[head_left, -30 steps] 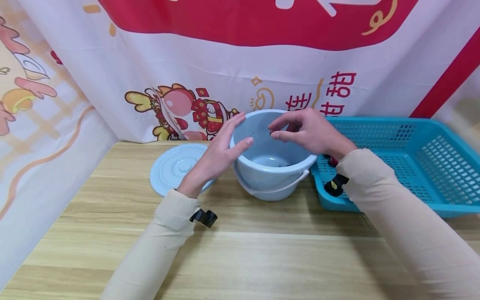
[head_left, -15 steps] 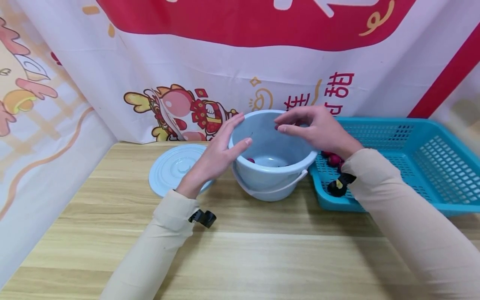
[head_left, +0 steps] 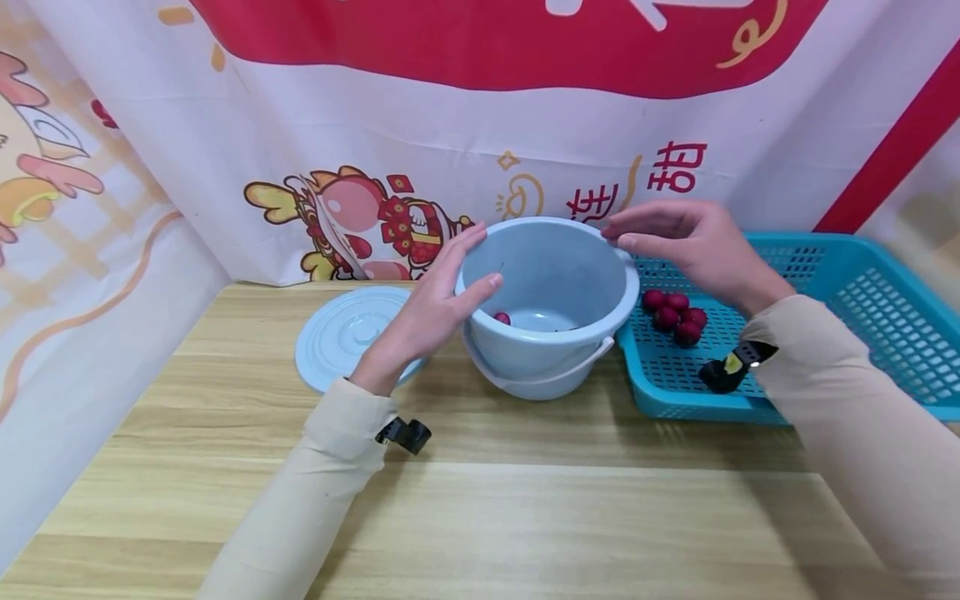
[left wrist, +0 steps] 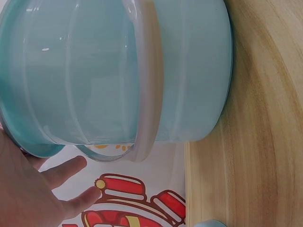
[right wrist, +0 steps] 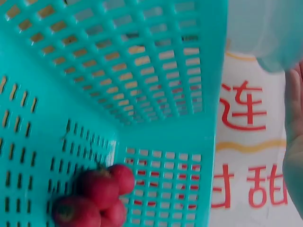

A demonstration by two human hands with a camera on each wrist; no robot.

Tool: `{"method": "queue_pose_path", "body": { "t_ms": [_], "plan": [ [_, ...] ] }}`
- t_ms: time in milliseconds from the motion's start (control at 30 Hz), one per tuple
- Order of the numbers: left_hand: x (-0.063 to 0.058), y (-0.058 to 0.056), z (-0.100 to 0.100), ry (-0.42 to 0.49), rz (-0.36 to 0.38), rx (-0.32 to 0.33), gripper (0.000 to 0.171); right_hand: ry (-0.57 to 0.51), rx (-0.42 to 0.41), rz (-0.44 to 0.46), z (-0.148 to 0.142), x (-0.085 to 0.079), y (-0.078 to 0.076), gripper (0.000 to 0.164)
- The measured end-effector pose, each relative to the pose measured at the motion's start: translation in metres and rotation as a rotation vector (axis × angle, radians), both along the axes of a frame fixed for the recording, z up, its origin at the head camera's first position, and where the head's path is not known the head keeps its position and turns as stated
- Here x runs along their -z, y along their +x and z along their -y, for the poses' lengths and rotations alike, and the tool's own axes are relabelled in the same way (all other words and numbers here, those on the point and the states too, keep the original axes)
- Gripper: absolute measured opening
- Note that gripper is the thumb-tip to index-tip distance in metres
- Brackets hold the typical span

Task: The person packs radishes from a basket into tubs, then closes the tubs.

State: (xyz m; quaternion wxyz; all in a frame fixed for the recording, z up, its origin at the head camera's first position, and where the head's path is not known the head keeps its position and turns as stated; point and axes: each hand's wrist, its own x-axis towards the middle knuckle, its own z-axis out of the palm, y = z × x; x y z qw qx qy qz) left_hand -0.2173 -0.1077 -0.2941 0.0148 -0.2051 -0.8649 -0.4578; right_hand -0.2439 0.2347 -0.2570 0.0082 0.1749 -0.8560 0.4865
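A light blue bucket (head_left: 551, 358) with a pale handle stands upright on the table. My left hand (head_left: 442, 300) rests at its left rim, fingers extended along the outside and thumb over the edge. In the left wrist view those fingers point past the bucket's wall (left wrist: 94, 80). One small round red radish (head_left: 502, 317) lies in the bucket. My right hand (head_left: 686, 242) hovers by the right rim, fingers loosely extended and nothing visible in them. Below it, several red radishes (head_left: 666, 318) sit in the left end of a teal plastic basket (head_left: 787, 412).
The bucket's round lid (head_left: 330, 342) lies flat on the wooden table (head_left: 480, 517), partly behind my left forearm. A printed white cloth (head_left: 420, 117) hangs right behind the bucket and basket. The basket's left wall stands close beside the bucket.
My right hand has moved from over the bucket's opening to the right, toward the basket, uncovering the radishes there. A radish has come into view in the bucket. The left hand stays put.
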Motion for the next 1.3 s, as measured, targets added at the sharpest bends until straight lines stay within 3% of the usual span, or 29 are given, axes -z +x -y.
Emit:
{"method": "queue_pose_path", "body": {
  "t_ms": [167,533,1000,1300],
  "plan": [
    [0.001,0.0,0.0,-0.002,-0.002,-0.001,0.077,0.012,0.037,0.027,-0.018,0.004,0.0,0.048],
    [0.001,0.0,0.001,0.003,0.0,-0.004,0.076,0.123,0.094,0.213,-0.064,0.023,-0.014,0.062],
    [0.001,0.0,0.0,-0.006,-0.002,-0.002,0.077,0.3,0.018,0.382,-0.102,0.049,-0.024,0.065],
    [0.001,0.0,0.0,0.001,-0.004,0.001,0.076,0.303,0.022,0.442,-0.114,0.058,-0.031,0.06]
  ]
}}
